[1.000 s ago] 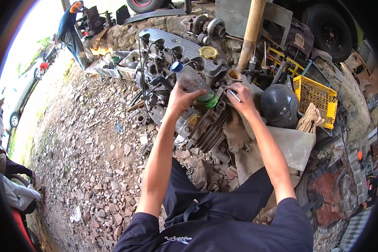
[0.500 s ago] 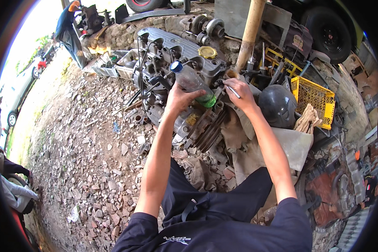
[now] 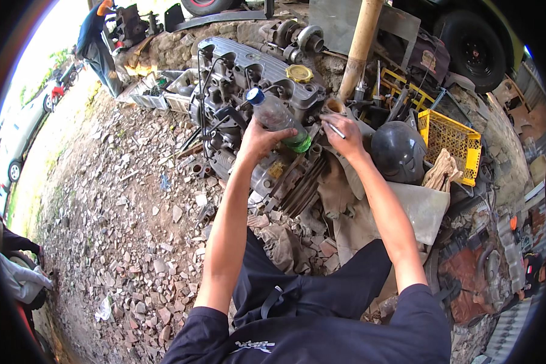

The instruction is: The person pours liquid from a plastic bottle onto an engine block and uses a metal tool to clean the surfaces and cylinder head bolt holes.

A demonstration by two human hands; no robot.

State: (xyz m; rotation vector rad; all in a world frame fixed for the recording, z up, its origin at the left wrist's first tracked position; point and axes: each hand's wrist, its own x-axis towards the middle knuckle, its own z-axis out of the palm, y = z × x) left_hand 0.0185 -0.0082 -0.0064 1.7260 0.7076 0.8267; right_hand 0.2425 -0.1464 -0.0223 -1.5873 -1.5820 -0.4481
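My left hand (image 3: 262, 141) is wrapped round a clear plastic bottle (image 3: 274, 112) with a blue cap. The bottle leans over a car engine (image 3: 249, 76), and green liquid sits in its lower end. My right hand (image 3: 349, 141) pinches a thin whitish stick-like tool (image 3: 335, 129); its exact kind is too small to tell. Just beyond those fingers is a round brown-rimmed cup or opening (image 3: 333, 106). A yellow filler cap (image 3: 299, 74) sits on the engine's grey cover.
Right of my forearm lie a black helmet (image 3: 398, 151), a crumpled tan cloth (image 3: 443, 170) and a yellow crate (image 3: 452, 141). A wooden post (image 3: 361, 45) rises behind the engine. Broken stones (image 3: 145, 242) cover the ground. Another person (image 3: 97, 48) bends at the far left.
My right hand has shifted slightly, and the brown-rimmed opening beyond it shows more. My left hand keeps the bottle in nearly the same place and tilt.
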